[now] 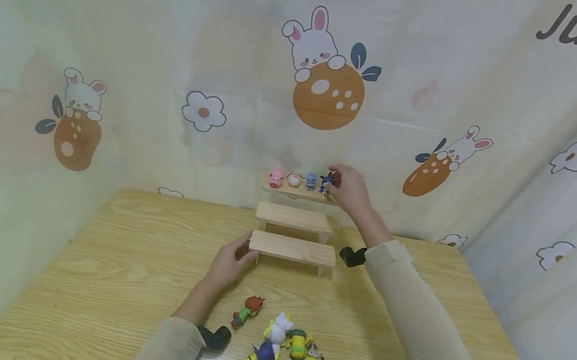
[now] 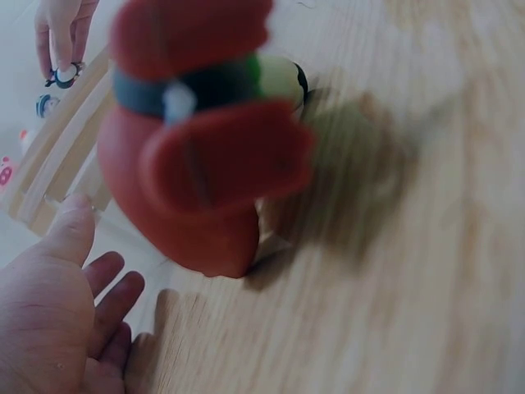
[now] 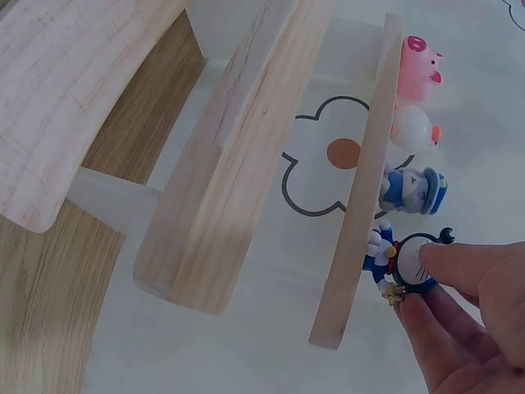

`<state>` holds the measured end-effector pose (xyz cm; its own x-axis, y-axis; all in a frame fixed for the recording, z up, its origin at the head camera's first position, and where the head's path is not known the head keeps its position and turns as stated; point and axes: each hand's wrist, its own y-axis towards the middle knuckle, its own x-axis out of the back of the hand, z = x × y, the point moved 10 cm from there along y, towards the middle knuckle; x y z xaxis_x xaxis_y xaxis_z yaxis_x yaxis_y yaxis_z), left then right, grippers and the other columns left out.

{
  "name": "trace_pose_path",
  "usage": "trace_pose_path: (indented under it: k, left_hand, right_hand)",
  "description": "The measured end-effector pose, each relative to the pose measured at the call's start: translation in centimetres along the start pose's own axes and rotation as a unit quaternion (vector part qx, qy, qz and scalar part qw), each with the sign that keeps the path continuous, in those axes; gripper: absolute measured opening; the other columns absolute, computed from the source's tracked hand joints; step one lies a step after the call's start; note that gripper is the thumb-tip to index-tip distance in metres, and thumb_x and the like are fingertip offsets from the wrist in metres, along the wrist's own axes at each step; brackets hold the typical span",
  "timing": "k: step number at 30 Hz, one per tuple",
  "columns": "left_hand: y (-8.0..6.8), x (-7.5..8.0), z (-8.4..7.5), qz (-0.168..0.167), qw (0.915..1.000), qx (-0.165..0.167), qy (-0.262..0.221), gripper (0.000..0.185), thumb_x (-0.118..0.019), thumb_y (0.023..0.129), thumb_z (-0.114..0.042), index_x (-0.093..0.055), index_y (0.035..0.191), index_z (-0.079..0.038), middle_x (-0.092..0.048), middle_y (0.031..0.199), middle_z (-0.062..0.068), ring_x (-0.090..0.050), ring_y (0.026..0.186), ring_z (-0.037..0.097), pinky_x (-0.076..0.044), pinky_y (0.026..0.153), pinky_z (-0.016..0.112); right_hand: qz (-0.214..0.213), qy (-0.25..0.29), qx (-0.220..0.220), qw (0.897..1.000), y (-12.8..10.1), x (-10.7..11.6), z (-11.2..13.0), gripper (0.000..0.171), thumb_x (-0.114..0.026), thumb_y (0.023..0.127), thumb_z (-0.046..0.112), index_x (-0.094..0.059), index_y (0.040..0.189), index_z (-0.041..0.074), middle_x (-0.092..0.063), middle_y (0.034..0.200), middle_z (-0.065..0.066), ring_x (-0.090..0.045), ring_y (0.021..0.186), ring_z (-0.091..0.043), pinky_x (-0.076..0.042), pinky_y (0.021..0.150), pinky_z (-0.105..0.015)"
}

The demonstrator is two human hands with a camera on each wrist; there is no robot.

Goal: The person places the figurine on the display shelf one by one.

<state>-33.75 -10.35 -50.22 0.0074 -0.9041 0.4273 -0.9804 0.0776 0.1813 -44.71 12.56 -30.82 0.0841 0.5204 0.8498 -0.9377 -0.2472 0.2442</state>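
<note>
A three-step wooden shelf (image 1: 293, 247) stands at the back of the table. At the right end of its top step, my right hand (image 1: 351, 191) pinches the head of a dark blue cat figurine (image 3: 417, 261) between thumb and fingers; its feet are at the board. To its left on that step stand a figurine in a blue cap (image 3: 414, 190), a white round figurine (image 3: 413, 127) and a pink pig (image 3: 420, 70). My left hand (image 1: 228, 263) is at the left end of the lowest step, thumb (image 2: 72, 226) by the board and fingers loosely extended.
A red-haired figurine (image 1: 253, 303) lies on the table (image 1: 149, 271) near my left forearm and looms large in the left wrist view. Closer to me lies a cluster of several toys, including a white one (image 1: 279, 327) and a yellow one (image 1: 298, 344). A printed curtain (image 1: 256, 76) hangs behind the shelf.
</note>
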Motion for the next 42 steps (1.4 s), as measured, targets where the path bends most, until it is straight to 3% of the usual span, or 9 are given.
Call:
trace_pose_path:
  k: [12, 19, 32, 37, 42]
  left_hand:
    - [-0.1, 0.0, 0.1, -0.002, 1.0, -0.004, -0.005, 0.067, -0.059, 0.089, -0.044, -0.038, 0.146, -0.014, -0.058, 0.133, 0.009, -0.052, 0.126, 0.026, -0.038, 0.109, 0.045]
    - [-0.3, -0.1, 0.2, 0.0, 1.0, -0.002, -0.001, 0.067, -0.059, 0.09, -0.043, -0.038, 0.146, -0.013, -0.058, 0.133, 0.01, -0.052, 0.126, 0.026, -0.037, 0.109, 0.044]
    - [-0.3, -0.3, -0.3, 0.006, 0.9999, -0.005, -0.007, 0.069, -0.059, 0.09, -0.043, -0.036, 0.147, -0.011, -0.057, 0.134, 0.012, -0.054, 0.123, 0.026, -0.041, 0.107, 0.042]
    - [0.0, -0.1, -0.3, 0.005, 0.9999, -0.009, -0.01, 0.068, -0.06, 0.09, -0.041, -0.036, 0.146, -0.01, -0.055, 0.136, 0.012, -0.053, 0.125, 0.027, -0.04, 0.107, 0.042]
    - [0.0, -0.1, -0.2, 0.002, 0.9999, -0.01, -0.012, 0.067, -0.06, 0.09, -0.042, -0.037, 0.146, -0.013, -0.055, 0.136, 0.011, -0.053, 0.125, 0.027, -0.04, 0.108, 0.043]
  right_hand:
    - [0.0, 0.001, -0.001, 1.0, -0.4, 0.2, -0.2, 0.045, -0.066, 0.088, 0.013, -0.053, 0.13, 0.0, -0.059, 0.115, -0.021, -0.06, 0.104, -0.034, -0.05, 0.092, -0.045]
    - [-0.028, 0.048, 0.005, 0.998, -1.8, 1.1, -0.9, 0.047, -0.065, 0.089, 0.011, -0.051, 0.132, 0.0, -0.056, 0.118, -0.023, -0.059, 0.106, -0.035, -0.051, 0.093, -0.044]
    - [-0.019, 0.109, 0.024, 0.994, -9.5, 1.1, -1.8, 0.04, -0.064, 0.09, 0.013, -0.056, 0.128, 0.002, -0.058, 0.116, -0.018, -0.058, 0.108, -0.031, -0.053, 0.091, -0.044]
    - [0.001, 0.118, 0.056, 0.991, -12.4, -0.5, -0.6, 0.036, -0.067, 0.089, 0.011, -0.06, 0.123, 0.002, -0.062, 0.116, -0.016, -0.06, 0.108, -0.03, -0.054, 0.089, -0.045]
    - [0.051, 0.121, 0.08, 0.988, -14.9, -3.0, 0.9, 0.033, -0.068, 0.088, 0.013, -0.063, 0.119, 0.005, -0.064, 0.118, -0.012, -0.062, 0.107, -0.028, -0.055, 0.088, -0.042]
